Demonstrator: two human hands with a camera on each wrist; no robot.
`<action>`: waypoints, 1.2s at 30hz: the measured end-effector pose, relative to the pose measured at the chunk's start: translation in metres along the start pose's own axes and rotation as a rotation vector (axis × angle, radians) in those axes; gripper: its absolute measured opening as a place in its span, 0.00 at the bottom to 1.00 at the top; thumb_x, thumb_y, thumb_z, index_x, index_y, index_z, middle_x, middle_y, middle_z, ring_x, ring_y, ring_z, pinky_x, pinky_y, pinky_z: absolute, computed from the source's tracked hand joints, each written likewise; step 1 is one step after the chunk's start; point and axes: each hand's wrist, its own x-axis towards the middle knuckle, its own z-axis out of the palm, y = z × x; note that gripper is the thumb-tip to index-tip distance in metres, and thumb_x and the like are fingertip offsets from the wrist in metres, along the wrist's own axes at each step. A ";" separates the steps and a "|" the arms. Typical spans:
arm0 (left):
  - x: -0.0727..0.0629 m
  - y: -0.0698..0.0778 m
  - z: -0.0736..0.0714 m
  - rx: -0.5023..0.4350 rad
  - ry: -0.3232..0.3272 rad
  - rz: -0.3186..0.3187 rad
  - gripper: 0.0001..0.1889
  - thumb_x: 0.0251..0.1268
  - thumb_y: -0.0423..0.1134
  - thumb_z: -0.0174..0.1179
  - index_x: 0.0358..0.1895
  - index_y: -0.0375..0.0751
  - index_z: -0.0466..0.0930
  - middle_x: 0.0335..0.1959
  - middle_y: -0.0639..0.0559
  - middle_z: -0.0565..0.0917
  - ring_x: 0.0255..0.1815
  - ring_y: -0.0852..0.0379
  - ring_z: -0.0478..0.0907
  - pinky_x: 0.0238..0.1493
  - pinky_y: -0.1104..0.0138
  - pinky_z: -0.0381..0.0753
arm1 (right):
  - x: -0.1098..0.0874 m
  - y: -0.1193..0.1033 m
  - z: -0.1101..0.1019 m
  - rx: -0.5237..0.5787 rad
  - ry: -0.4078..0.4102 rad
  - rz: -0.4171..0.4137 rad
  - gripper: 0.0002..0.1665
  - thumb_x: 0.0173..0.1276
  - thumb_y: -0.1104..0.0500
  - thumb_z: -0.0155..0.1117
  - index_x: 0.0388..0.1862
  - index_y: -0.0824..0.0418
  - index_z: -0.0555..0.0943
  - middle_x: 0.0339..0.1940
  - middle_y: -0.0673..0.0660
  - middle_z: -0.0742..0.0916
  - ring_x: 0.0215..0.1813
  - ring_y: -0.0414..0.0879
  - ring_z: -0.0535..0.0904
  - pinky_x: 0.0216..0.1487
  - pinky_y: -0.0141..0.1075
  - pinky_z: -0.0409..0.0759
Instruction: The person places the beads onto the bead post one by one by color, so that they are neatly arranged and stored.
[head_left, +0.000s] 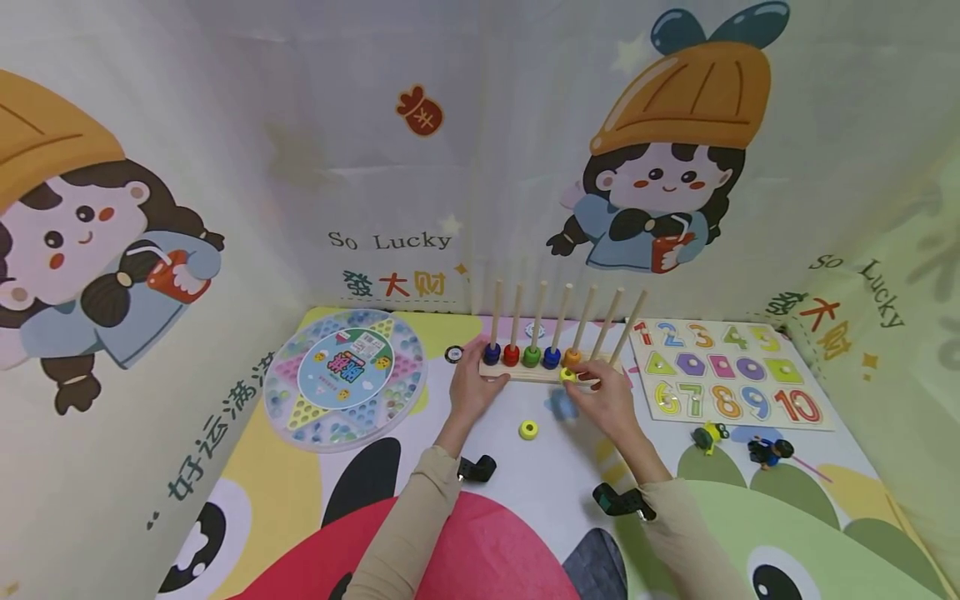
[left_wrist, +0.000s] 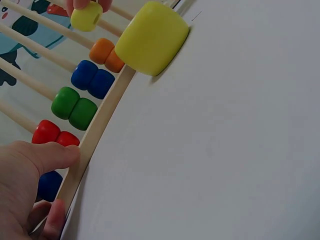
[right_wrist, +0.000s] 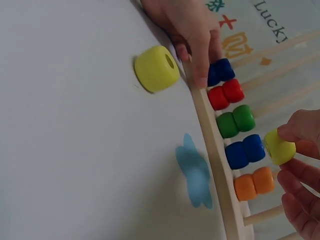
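Note:
A wooden peg rack (head_left: 534, 377) stands on the table with several upright rods. Pairs of blue (right_wrist: 244, 152), red (right_wrist: 226, 94), green (right_wrist: 236, 121) and orange (right_wrist: 254, 183) beads sit low on its rods; the two rightmost rods carry no beads. My left hand (head_left: 474, 390) grips the rack's left end, thumb against the front edge. Between thumb and fingers, my right hand (head_left: 609, 400) pinches a yellow bead (right_wrist: 280, 146), held off the table near the orange pair. Another yellow bead (head_left: 528, 429) lies loose on the table in front of the rack.
A round boxed marble board game (head_left: 345, 379) lies at the left. To the right is a number and shape puzzle board (head_left: 731, 375), with two small toy figures, one yellow-green (head_left: 708, 437) and one dark (head_left: 770, 451), in front of it. A patterned curtain hangs behind the table.

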 end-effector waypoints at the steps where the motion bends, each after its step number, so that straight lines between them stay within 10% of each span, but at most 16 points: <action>1: 0.000 0.000 0.000 -0.002 0.001 -0.002 0.36 0.51 0.39 0.76 0.65 0.39 0.73 0.70 0.45 0.70 0.68 0.45 0.69 0.63 0.51 0.73 | 0.001 0.000 -0.002 -0.004 -0.001 -0.003 0.15 0.58 0.64 0.73 0.45 0.66 0.86 0.41 0.62 0.87 0.41 0.56 0.84 0.38 0.43 0.82; 15: 0.000 -0.001 -0.001 -0.009 -0.009 -0.033 0.36 0.51 0.40 0.75 0.66 0.40 0.73 0.70 0.45 0.70 0.68 0.45 0.69 0.63 0.50 0.73 | 0.013 -0.005 -0.024 -0.038 0.106 -0.058 0.13 0.56 0.67 0.74 0.42 0.68 0.85 0.39 0.63 0.87 0.39 0.58 0.84 0.35 0.50 0.83; 23: 0.000 -0.001 -0.002 -0.004 -0.014 -0.036 0.36 0.52 0.41 0.75 0.66 0.39 0.72 0.69 0.44 0.70 0.68 0.45 0.69 0.62 0.49 0.73 | 0.025 -0.017 -0.037 0.014 0.251 -0.145 0.13 0.56 0.69 0.74 0.43 0.67 0.86 0.39 0.62 0.87 0.32 0.57 0.84 0.28 0.19 0.73; 36: 0.001 0.001 0.000 0.025 -0.022 -0.042 0.37 0.52 0.41 0.75 0.67 0.39 0.72 0.68 0.44 0.71 0.68 0.45 0.69 0.64 0.51 0.72 | 0.048 -0.042 -0.062 0.053 0.494 -0.202 0.15 0.61 0.66 0.71 0.49 0.66 0.86 0.44 0.62 0.86 0.31 0.33 0.75 0.33 0.19 0.73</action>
